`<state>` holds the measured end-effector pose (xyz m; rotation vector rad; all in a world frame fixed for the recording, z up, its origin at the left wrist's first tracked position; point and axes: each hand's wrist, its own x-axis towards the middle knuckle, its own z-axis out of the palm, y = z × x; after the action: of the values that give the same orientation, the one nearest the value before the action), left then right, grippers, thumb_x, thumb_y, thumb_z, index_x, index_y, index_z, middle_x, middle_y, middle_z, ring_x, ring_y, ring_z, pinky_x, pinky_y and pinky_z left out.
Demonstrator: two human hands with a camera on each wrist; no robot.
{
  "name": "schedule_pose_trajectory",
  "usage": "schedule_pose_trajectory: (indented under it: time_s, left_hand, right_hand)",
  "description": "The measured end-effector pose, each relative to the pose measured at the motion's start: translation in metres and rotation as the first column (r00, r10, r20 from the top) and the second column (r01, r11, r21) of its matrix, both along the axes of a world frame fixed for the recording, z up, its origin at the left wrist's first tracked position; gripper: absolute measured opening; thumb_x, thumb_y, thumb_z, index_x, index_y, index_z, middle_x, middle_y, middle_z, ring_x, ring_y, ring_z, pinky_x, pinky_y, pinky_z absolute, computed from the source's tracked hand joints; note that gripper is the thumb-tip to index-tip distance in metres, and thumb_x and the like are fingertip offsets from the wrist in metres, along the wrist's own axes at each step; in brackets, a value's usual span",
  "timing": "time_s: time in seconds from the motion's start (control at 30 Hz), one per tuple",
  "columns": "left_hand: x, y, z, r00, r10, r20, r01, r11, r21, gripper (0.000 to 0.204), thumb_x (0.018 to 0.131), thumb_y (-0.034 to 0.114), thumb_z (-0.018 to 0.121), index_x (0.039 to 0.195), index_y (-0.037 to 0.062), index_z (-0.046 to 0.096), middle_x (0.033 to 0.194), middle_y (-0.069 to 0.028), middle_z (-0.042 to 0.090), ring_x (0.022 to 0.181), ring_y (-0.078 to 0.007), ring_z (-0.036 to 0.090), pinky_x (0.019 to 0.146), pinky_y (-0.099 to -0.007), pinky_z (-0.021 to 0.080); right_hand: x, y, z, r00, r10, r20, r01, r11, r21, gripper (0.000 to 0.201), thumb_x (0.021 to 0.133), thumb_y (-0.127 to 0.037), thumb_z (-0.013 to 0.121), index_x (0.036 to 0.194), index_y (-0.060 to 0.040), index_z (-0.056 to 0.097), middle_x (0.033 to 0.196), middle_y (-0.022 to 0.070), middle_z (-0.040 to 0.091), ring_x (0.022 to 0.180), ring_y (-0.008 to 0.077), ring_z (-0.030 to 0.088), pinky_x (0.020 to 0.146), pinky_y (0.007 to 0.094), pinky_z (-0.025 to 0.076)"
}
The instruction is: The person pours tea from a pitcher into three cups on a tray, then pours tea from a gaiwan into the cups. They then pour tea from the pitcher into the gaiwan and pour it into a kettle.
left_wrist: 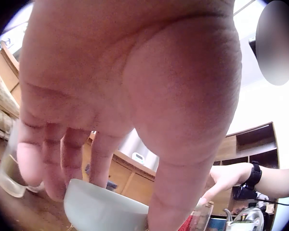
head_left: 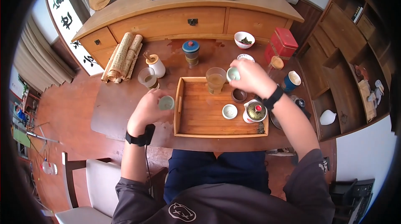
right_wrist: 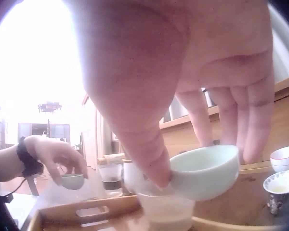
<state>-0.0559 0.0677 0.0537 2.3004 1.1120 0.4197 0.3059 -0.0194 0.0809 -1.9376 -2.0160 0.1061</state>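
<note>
My left hand [head_left: 144, 110] pinches a pale green teacup [head_left: 166, 103] by its sides, just outside the left end of the wooden tray [head_left: 196, 120]. In the left wrist view, thumb and fingers lie on opposite sides of that teacup [left_wrist: 103, 209]. My right hand [head_left: 254, 77] grips a second pale green teacup [head_left: 233, 74] beside the glass pitcher [head_left: 215, 84], which holds a light brown liquid. The right wrist view has this teacup [right_wrist: 207, 180] slightly tilted, overlapping the pitcher [right_wrist: 166, 211].
On the tray stand a white cup [head_left: 229, 111], a dark cup [head_left: 239, 95] and a lidded white pot [head_left: 255, 111]. Behind are a blue-lidded cup [head_left: 191, 47] and a leaf bowl [head_left: 244, 40]. A red tin [head_left: 282, 44] stands right; bamboo scrolls [head_left: 123, 59] lie left.
</note>
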Motion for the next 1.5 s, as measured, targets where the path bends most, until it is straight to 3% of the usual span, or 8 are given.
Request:
schedule_pose_trajectory:
  time_s: [0.23, 0.4, 0.8, 1.07, 1.17, 1.3, 1.4, 1.5]
  left_hand:
    - [-0.029, 0.019, -0.034, 0.990, 0.063, -0.128, -0.070, 0.996, -0.050, 0.054, 0.067, 0.016, 0.088, 0.116, 0.0006, 0.071, 0.114, -0.0209, 0.068, 0.111, -0.0399, 0.067, 0.098, -0.0445, 0.055]
    - [-0.033, 0.021, -0.067, 0.997, 0.021, -0.068, -0.024, 0.999, -0.035, 0.056, 0.067, 0.013, 0.086, 0.118, 0.0011, 0.068, 0.117, -0.0207, 0.066, 0.114, -0.0412, 0.065, 0.100, -0.0458, 0.054]
    - [-0.031, 0.017, -0.068, 0.996, 0.032, -0.085, -0.037, 0.997, -0.068, 0.062, 0.068, 0.011, 0.088, 0.125, 0.0019, 0.066, 0.122, -0.0198, 0.065, 0.121, -0.0421, 0.060, 0.104, -0.0462, 0.052]
    - [-0.002, -0.005, -0.025, 1.000, -0.006, 0.000, 0.006, 1.000, 0.005, 0.059, 0.075, 0.015, 0.088, 0.127, -0.0005, 0.065, 0.119, -0.0208, 0.065, 0.120, -0.0406, 0.061, 0.103, -0.0453, 0.051]
    - [0.027, -0.020, -0.021, 0.977, -0.195, 0.086, 0.201, 0.977, -0.066, 0.058, 0.080, 0.021, 0.087, 0.129, -0.0014, 0.066, 0.117, -0.0216, 0.065, 0.115, -0.0400, 0.063, 0.101, -0.0433, 0.052]
    - [0.083, -0.044, -0.039, 0.932, -0.346, 0.106, 0.353, 0.934, -0.052, 0.062, 0.080, 0.024, 0.087, 0.130, -0.0033, 0.064, 0.121, -0.0229, 0.065, 0.121, -0.0405, 0.061, 0.105, -0.0450, 0.051]
    - [0.123, -0.058, -0.067, 0.901, -0.409, 0.144, 0.410, 0.912, 0.029, 0.063, 0.079, 0.024, 0.087, 0.130, -0.0036, 0.063, 0.121, -0.0242, 0.065, 0.122, -0.0423, 0.060, 0.106, -0.0469, 0.051]
    - [0.152, -0.067, -0.072, 0.915, -0.394, 0.085, 0.394, 0.919, 0.019, 0.070, 0.076, 0.024, 0.090, 0.134, -0.0021, 0.062, 0.123, -0.0245, 0.064, 0.124, -0.0424, 0.060, 0.107, -0.0469, 0.050]
  right_hand:
    - [0.033, 0.088, -0.036, 0.994, 0.017, 0.112, -0.011, 0.999, -0.052, 0.047, 0.080, -0.020, 0.082, 0.121, -0.0018, 0.069, 0.117, 0.0227, 0.070, 0.117, 0.0392, 0.066, 0.100, 0.0463, 0.055]
    - [0.039, 0.130, -0.077, 0.987, 0.076, 0.141, -0.048, 0.980, -0.193, 0.048, 0.082, -0.017, 0.083, 0.126, -0.0046, 0.069, 0.123, 0.0230, 0.069, 0.117, 0.0406, 0.067, 0.102, 0.0466, 0.056]
    - [0.048, 0.145, -0.097, 0.988, 0.095, 0.120, -0.056, 0.954, -0.293, 0.053, 0.082, -0.012, 0.084, 0.132, -0.0054, 0.066, 0.130, 0.0215, 0.067, 0.121, 0.0394, 0.066, 0.104, 0.0450, 0.055]
    - [0.038, 0.083, -0.047, 0.983, 0.144, 0.117, -0.128, 0.983, -0.131, 0.032, 0.089, -0.005, 0.076, 0.121, -0.0023, 0.070, 0.118, 0.0202, 0.071, 0.116, 0.0403, 0.066, 0.099, 0.0469, 0.054]
    - [0.028, 0.027, -0.017, 0.999, -0.001, -0.049, -0.013, 0.959, -0.283, 0.034, 0.094, -0.016, 0.075, 0.122, 0.0010, 0.069, 0.107, 0.0216, 0.074, 0.105, 0.0388, 0.072, 0.091, 0.0444, 0.057]
    - [0.024, -0.040, -0.011, 0.989, -0.068, -0.131, 0.010, 0.917, -0.398, 0.071, 0.080, -0.038, 0.088, 0.132, 0.0062, 0.065, 0.120, 0.0276, 0.074, 0.113, 0.0405, 0.072, 0.097, 0.0432, 0.057]
    - [0.008, -0.082, 0.001, 0.985, -0.123, -0.124, 0.052, 0.885, -0.464, 0.083, 0.070, -0.038, 0.092, 0.133, 0.0069, 0.063, 0.122, 0.0310, 0.072, 0.118, 0.0428, 0.069, 0.101, 0.0429, 0.054]
    - [0.003, -0.102, -0.006, 0.983, -0.159, -0.094, 0.098, 0.879, -0.467, 0.078, 0.066, -0.033, 0.093, 0.127, 0.0065, 0.066, 0.115, 0.0293, 0.073, 0.113, 0.0423, 0.070, 0.098, 0.0446, 0.055]
